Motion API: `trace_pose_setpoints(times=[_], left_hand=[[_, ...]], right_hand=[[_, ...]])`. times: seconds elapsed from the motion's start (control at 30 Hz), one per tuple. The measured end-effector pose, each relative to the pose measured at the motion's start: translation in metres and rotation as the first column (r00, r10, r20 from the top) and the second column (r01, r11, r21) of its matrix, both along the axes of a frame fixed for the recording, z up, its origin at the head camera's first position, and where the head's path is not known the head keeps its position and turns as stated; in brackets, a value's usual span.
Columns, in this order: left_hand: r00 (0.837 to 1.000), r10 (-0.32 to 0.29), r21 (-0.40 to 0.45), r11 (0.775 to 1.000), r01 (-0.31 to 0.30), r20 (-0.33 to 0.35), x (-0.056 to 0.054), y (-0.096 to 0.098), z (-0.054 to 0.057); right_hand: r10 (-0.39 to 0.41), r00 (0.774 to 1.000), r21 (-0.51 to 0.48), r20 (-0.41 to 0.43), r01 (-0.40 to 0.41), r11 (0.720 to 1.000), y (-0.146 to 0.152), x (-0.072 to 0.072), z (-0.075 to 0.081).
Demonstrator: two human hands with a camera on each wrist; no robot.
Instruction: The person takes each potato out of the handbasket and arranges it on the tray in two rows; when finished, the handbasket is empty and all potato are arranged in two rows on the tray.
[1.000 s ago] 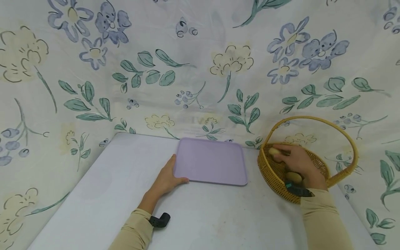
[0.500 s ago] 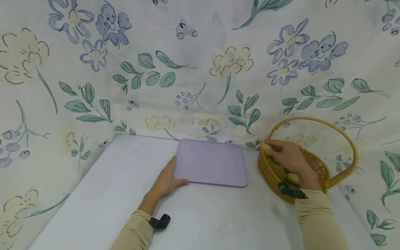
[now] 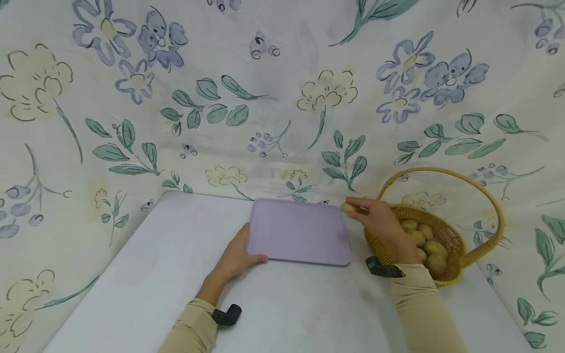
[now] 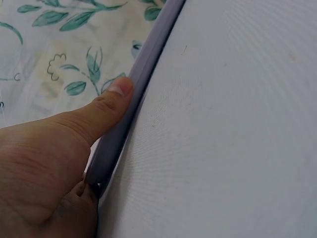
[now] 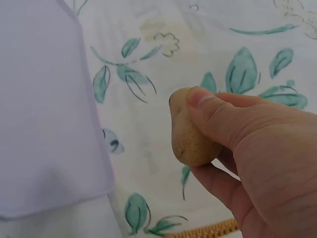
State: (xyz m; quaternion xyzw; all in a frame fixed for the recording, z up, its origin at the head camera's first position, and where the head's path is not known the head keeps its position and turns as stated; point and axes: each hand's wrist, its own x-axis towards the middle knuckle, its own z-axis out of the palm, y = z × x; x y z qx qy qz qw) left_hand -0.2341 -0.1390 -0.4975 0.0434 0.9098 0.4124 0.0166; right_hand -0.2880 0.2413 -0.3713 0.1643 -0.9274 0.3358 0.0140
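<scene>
A small yellow-brown potato (image 3: 347,208) (image 5: 185,131) is pinched between the thumb and fingers of my right hand (image 3: 381,220), held up near the right back corner of a lilac tray (image 3: 296,233). No other thing lies on the tray's flat surface. At the tray's front left corner, my left hand (image 3: 234,255) holds the edge, thumb along the front rim and fingers along the left side. In the left wrist view the thumb (image 4: 111,101) presses against the tray's side. The right forearm partly covers a wicker basket (image 3: 454,240) of potatoes.
Several potatoes (image 3: 434,250) fill the basket, whose tall arched handle (image 3: 496,211) rises at the right. A white table (image 3: 287,304) runs under everything. Floral cloth (image 3: 265,73) hangs behind and along the sides, close against the table's back edge.
My right hand has lifted a potato out of the basket and carried it left to the tray's right edge, uncovering the other potatoes. The left hand stays at the tray's corner.
</scene>
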Motion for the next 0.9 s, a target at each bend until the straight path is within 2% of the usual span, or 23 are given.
trace_pose_setpoints(times=[0.3, 0.47, 0.63, 0.9], left_hand=[[1.0, 0.002, -0.013, 1.0, -0.002, -0.012, -0.002, -0.001, 0.002], [1.0, -0.003, -0.009, 1.0, 0.003, -0.009, -0.003, 0.0, 0.0], [1.0, -0.012, 0.012, 1.0, 0.012, -0.003, -0.002, 0.001, 0.0], [1.0, -0.002, 0.013, 1.0, 0.002, -0.006, 0.0, 0.0, 0.001]], right_hand=[[0.056, 0.994, -0.037, -0.095, -0.06, 0.998, -0.032, -0.01, -0.011], [0.048, 0.997, -0.082, -0.063, -0.053, 0.995, -0.045, -0.012, -0.014], [0.033, 0.999, -0.08, -0.044, -0.037, 0.996, -0.055, -0.01, -0.014], [0.063, 0.998, -0.099, -0.03, -0.066, 0.993, -0.073, -0.012, -0.015]])
